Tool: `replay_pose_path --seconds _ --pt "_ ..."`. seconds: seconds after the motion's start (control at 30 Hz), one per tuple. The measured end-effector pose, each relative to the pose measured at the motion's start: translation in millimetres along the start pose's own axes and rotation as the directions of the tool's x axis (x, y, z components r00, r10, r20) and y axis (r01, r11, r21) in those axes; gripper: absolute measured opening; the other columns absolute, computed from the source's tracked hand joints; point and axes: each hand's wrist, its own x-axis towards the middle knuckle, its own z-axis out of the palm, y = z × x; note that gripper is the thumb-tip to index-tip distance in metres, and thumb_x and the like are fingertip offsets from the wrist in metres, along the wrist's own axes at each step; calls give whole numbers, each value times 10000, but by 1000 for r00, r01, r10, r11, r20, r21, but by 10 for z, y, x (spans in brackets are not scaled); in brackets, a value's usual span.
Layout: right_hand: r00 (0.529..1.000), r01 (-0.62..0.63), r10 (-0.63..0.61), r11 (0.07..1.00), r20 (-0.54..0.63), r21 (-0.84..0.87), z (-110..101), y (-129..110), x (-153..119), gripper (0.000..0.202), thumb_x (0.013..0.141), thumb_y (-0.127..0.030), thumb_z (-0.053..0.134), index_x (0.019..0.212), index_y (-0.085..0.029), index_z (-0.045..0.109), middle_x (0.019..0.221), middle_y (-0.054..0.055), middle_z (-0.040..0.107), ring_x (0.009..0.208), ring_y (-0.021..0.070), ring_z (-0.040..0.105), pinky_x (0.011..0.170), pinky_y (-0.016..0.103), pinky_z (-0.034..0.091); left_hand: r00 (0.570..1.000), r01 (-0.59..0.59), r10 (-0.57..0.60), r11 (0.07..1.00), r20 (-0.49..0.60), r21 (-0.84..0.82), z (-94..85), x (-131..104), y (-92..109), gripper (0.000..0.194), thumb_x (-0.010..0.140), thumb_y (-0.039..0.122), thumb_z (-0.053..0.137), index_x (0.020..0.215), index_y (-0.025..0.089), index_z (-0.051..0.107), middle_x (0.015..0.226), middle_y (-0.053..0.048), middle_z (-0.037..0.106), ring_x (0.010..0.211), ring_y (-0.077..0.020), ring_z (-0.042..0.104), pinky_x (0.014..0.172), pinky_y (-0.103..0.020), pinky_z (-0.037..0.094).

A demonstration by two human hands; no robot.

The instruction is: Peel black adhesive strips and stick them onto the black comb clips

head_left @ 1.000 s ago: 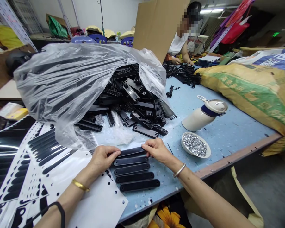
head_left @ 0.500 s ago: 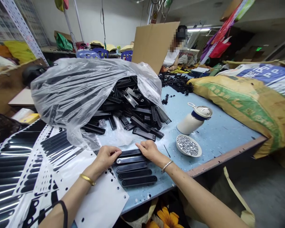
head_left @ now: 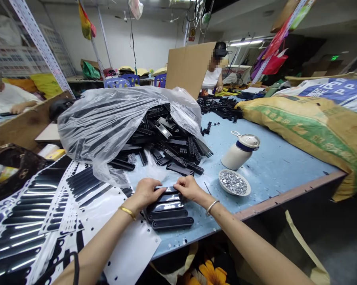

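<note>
— Where were your hands?

— My left hand (head_left: pixel 147 190) and right hand (head_left: pixel 189 187) pressed down, fingers curled close, on the top black strip (head_left: pixel 168 190) of a row lying on the blue table (head_left: pixel 273 166) near its front edge.

— And beyond?

— A dish of rivets (head_left: pixel 234 183), a white bottle (head_left: pixel 239 150), then the plastic bag (head_left: pixel 113 118) spilling black combs (head_left: pixel 178 150).

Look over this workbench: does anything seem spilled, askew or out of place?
Yes. Black comb parts spill loose from the torn-open plastic bag onto the blue table, and the white bottle lies tipped beside the dish of rivets.
</note>
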Motion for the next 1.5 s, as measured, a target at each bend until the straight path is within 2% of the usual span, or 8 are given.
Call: replay_pose_path --seconds 0.2,0.6,0.87,1.07,1.23,1.33,1.4,1.5 --pt "995 83 -86 995 -56 -47 38 34 28 387 785 -223 576 431 -194 422 438 -28 433 491 112 402 471 227 315 999 45 -46 998 21 50 69 175 97 372 907 377 513 727 164 760 635 -28 686 654 -174 581 595 -264 341" --pt "982 174 -182 977 -51 -125 99 68 -20 292 839 -272 608 571 -172 668 592 19 633 622 168 557 613 270 407 997 82 -82 991 -2 110 162 148 19 397 879 529 565 916 190 768 829 -103 744 836 -265 665 702 -309 409" --pt "979 202 -201 958 25 -202 6 30 -26 254 821 -296 640 615 -168 717 553 2 645 583 164 588 558 248 419 981 171 -164 983 -105 60 33 -177 -314 340 908 441 538 928 202 780 813 -89 744 818 -244 656 714 -299 416" --pt "974 226 -216 932 65 -284 58 -177 -119 198 845 -254 583 853 -168 761 822 65 749 741 214 671 647 289 485 993 27 -34 998 -115 -60 45 -357 -197 308 915 235 460 831 200 754 803 -61 756 773 -201 669 727 -278 455" --pt "931 355 -359 849 67 -391 26 -285 -403 327 849 -403 642 1061 -162 705 1034 144 715 955 303 646 878 425 475 936 60 -120 981 -331 -185 -63 -903 10 301 925 308 435 914 170 702 839 -103 719 753 -213 640 705 -311 472" --pt "885 439 -458 761 85 -478 1 -309 -435 375 829 -457 674 1046 -151 687 1016 157 705 935 311 638 860 425 479 972 119 -214 810 -101 -574 196 -1360 287 331 903 412 515 687 189 629 619 -41 635 615 -180 622 570 -269 449" --pt "883 455 -445 729 152 -510 41 -334 -386 433 785 -499 719 1032 -145 685 977 153 701 911 316 634 832 417 481 951 307 -185 472 247 -826 519 -1547 484 302 857 480 588 825 182 628 635 -33 649 577 -187 670 494 -247 439" --pt "884 465 -392 693 253 -551 163 -368 -299 416 798 -504 713 994 -137 693 904 142 688 868 306 622 793 394 473 897 430 -132 40 422 -902 959 -1580 680 622 673 633 746 1033 164 552 776 -80 691 594 -238 725 453 -251 474"
